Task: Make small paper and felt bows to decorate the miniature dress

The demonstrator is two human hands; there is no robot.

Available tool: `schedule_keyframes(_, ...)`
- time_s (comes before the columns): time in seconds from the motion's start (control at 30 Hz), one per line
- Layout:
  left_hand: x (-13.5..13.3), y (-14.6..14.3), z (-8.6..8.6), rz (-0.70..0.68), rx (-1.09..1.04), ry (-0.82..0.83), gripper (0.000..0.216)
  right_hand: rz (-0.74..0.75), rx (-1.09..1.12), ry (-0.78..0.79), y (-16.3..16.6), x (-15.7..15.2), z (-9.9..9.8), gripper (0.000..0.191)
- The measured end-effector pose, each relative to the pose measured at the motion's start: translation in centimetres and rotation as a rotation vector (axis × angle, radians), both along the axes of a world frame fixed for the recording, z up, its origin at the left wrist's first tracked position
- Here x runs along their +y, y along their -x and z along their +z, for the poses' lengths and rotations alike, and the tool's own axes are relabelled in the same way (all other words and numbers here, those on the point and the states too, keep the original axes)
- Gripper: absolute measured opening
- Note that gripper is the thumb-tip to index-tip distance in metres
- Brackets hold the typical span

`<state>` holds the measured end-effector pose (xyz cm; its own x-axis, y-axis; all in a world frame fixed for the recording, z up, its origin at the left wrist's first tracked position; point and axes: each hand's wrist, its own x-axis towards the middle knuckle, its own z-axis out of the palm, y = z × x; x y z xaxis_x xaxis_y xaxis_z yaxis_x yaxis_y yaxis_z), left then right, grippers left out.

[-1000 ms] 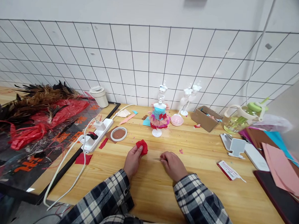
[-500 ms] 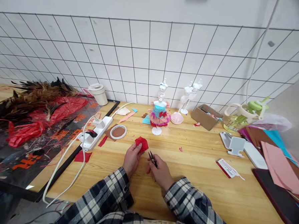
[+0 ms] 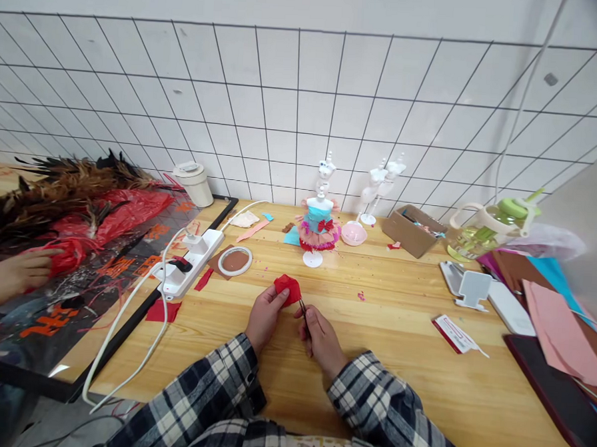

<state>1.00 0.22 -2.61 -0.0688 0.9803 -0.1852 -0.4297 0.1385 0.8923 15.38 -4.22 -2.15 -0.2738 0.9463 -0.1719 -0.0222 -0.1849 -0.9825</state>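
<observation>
My left hand [image 3: 263, 315] pinches a small red piece of crepe paper [image 3: 288, 289] just above the wooden table [image 3: 401, 362]. My right hand [image 3: 323, 335] is closed round small dark scissors [image 3: 304, 313], whose tips touch the lower right edge of the red piece. Both hands sit close together at the table's middle, in front of a small mannequin [image 3: 318, 224] dressed in blue, pink and red.
A white power strip [image 3: 188, 271] with cables and a round mirror [image 3: 235, 261] lie to the left. Feathers and red plastic [image 3: 79, 205] cover a dark tray where another person's hand [image 3: 13, 275] rests. A cardboard box [image 3: 411, 231], a jug [image 3: 482, 236], a phone stand [image 3: 472, 291] and coloured sheets [image 3: 558, 317] lie right.
My right hand picked the scissors up from the table and brought them to the red piece. Another person's hand has come into view at the far left.
</observation>
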Motion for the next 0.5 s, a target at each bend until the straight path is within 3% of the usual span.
schedule_keyframes(0.5,-0.27,0.12,0.34,-0.129,0.113,-0.025,0.035,0.033,0.196,0.137,-0.37,0.07,0.22,0.053)
